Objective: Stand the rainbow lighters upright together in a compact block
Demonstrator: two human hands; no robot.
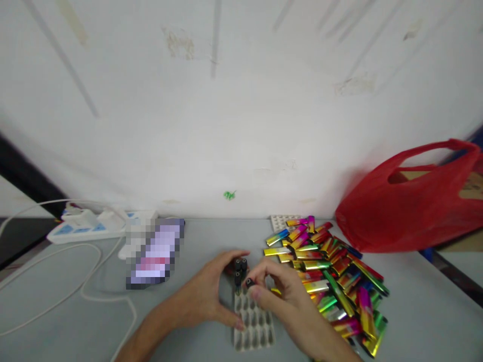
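Tray (pixel 254 343) in head view, lying on table (pixel 211 347) below hands. Step in hand, likely: loading black-topped tubes; next placement calls for base squared over pocket. Right hand (pixel 285 291) pinches one tube (pixel 249 283); left hand (pixel 199 296), thumb and forefinger spread apart. Counts: three standing tubes (pixel 237 277), two trays (second (pixel 278 221) by wall (pixel 249 125)), one red bag (pixel 396 221); shiny pieces (pixel 317 286) dozens, overlap defeats exact tally.

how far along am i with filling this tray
Only just started, it seems: three black-topped lighters stand at the far end of the slotted tray. Your right hand holds another lighter over it. Left to do: the nearer rows are empty, and a loose pile of shiny lighters lies to the right. Slots behind your hands are hidden.
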